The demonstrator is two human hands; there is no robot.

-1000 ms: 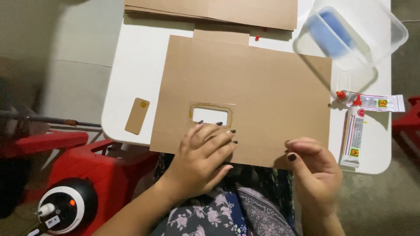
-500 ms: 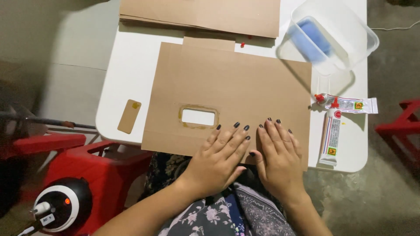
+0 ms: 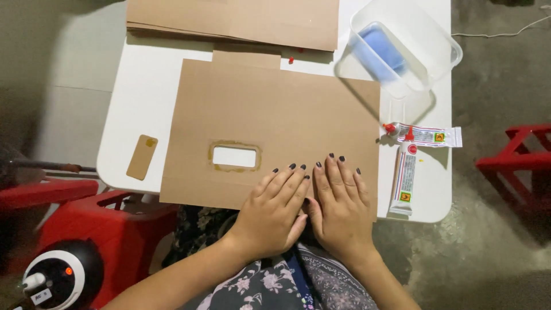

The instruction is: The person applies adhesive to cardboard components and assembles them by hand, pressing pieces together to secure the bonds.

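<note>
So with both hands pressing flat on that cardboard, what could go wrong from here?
1. The cardboard sheet overhangs the near edge of the white table right where the left hand and right hand press, so it might bend or tip.
2. A glossy ring that looks like glue surrounds the rectangular cutout; the left hand lies close and could smear it.
3. Two glue tubes sit near the table's right edge and could be knocked off.
</note>
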